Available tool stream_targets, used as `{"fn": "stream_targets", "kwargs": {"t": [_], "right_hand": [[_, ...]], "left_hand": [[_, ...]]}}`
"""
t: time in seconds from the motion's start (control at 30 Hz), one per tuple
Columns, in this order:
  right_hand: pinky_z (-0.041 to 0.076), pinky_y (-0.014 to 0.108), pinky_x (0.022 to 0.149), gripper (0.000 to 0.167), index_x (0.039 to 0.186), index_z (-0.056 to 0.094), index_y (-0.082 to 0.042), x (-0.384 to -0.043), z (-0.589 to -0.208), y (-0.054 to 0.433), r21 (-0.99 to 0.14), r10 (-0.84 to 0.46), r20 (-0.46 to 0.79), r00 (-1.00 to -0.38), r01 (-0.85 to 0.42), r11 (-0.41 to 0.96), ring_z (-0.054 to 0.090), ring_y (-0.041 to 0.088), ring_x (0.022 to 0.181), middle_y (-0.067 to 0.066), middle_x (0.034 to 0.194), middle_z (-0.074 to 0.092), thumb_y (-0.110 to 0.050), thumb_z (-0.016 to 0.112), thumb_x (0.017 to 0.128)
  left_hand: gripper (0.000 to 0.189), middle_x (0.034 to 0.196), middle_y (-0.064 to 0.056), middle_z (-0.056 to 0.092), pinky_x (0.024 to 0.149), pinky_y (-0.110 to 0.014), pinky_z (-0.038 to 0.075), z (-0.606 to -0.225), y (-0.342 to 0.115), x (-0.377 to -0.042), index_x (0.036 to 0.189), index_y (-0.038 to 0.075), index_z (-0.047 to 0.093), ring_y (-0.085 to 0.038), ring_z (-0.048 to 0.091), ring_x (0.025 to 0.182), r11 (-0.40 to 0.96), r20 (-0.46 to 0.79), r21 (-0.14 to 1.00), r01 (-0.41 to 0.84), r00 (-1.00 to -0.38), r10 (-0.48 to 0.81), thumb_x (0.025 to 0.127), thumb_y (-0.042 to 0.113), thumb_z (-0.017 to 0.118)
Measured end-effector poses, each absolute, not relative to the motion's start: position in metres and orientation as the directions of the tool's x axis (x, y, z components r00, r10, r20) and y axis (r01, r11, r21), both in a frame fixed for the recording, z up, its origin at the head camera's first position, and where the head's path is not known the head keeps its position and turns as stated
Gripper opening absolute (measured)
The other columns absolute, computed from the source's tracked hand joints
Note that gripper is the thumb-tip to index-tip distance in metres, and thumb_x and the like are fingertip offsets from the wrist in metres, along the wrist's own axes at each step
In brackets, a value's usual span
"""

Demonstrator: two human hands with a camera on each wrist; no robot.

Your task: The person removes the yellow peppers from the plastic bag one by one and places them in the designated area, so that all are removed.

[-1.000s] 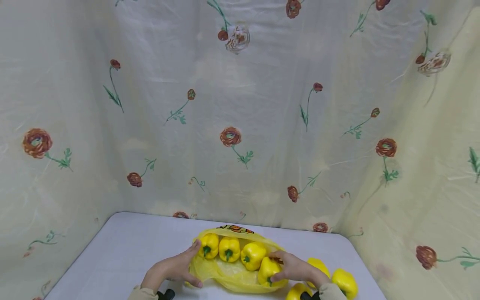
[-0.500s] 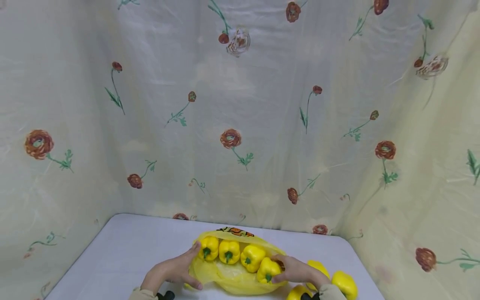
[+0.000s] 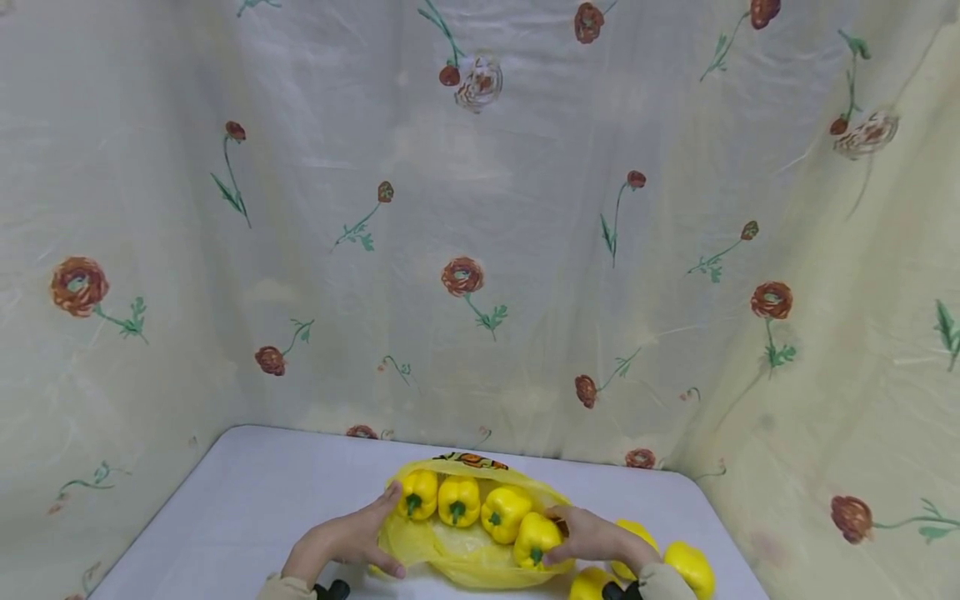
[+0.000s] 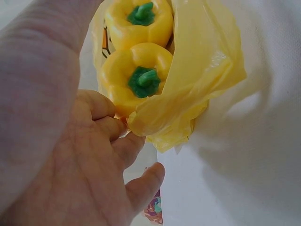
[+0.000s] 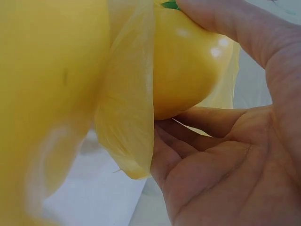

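Observation:
A thin yellow plastic bag (image 3: pixel 423 540) lies on its side with its mouth toward me, and several yellow bell peppers sit in a row inside. My left hand (image 3: pixel 352 535) rests at the bag's left edge, fingers spread and loosely bent; in the left wrist view its fingertips touch the bag beside a bell pepper (image 4: pixel 136 77). At the bag's right end my right hand (image 3: pixel 594 535) grips the rightmost bell pepper (image 3: pixel 536 540). The right wrist view shows the thumb over this bell pepper (image 5: pixel 188 61) near its stem and the fingers beneath it.
Outside the bag, to the right, lie a yellow bell pepper (image 3: pixel 690 569), another pepper (image 3: pixel 637 533) behind the right forearm, and a third pepper (image 3: pixel 588 583) at the bottom edge. The white table (image 3: pixel 255 492) meets a flowered curtain (image 3: pixel 517 333) at the back and sides.
The right hand and the bell pepper it grips have barely moved. The left hand stays at the bag's edge. The loose pepper at the bottom edge has shifted slightly left.

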State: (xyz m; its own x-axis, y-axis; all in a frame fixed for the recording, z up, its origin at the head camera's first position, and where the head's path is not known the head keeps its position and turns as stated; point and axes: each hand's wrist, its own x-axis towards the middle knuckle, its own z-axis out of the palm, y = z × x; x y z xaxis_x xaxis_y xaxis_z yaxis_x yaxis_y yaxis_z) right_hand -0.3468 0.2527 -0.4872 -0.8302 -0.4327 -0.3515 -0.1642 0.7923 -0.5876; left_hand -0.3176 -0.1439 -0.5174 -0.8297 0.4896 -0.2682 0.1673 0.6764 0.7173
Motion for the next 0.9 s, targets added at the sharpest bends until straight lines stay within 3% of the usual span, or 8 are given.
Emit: {"fn": "stream_targets", "kwargs": {"t": [0.43,0.9], "right_hand": [[0.039,0.058,0.103,0.08,0.136,0.047,0.006,-0.3465,-0.4842,0.2491,-0.614,-0.411,-0.35,-0.842,-0.125,0.779,0.053,0.034,0.119,0.017,0.132,0.056,-0.03,0.083,0.074],[0.036,0.059,0.105,0.084,0.138,0.045,0.001,-0.3394,-0.479,0.2465,-0.622,-0.435,-0.3,-0.849,-0.171,0.764,0.048,0.035,0.124,0.016,0.135,0.051,-0.033,0.085,0.072]], "left_hand": [[0.119,0.161,-0.022,-0.001,0.115,-0.061,0.018,-0.522,-0.1449,-0.3208,0.155,0.007,0.001,-0.041,0.01,0.148,0.673,-0.278,0.721,0.162,-0.823,0.495,0.075,0.045,0.08],[0.12,0.161,-0.022,0.0,0.116,-0.061,0.017,-0.5213,-0.1434,-0.3203,0.155,0.006,0.002,-0.04,0.01,0.148,0.677,-0.285,0.721,0.147,-0.827,0.484,0.074,0.047,0.08]]}}
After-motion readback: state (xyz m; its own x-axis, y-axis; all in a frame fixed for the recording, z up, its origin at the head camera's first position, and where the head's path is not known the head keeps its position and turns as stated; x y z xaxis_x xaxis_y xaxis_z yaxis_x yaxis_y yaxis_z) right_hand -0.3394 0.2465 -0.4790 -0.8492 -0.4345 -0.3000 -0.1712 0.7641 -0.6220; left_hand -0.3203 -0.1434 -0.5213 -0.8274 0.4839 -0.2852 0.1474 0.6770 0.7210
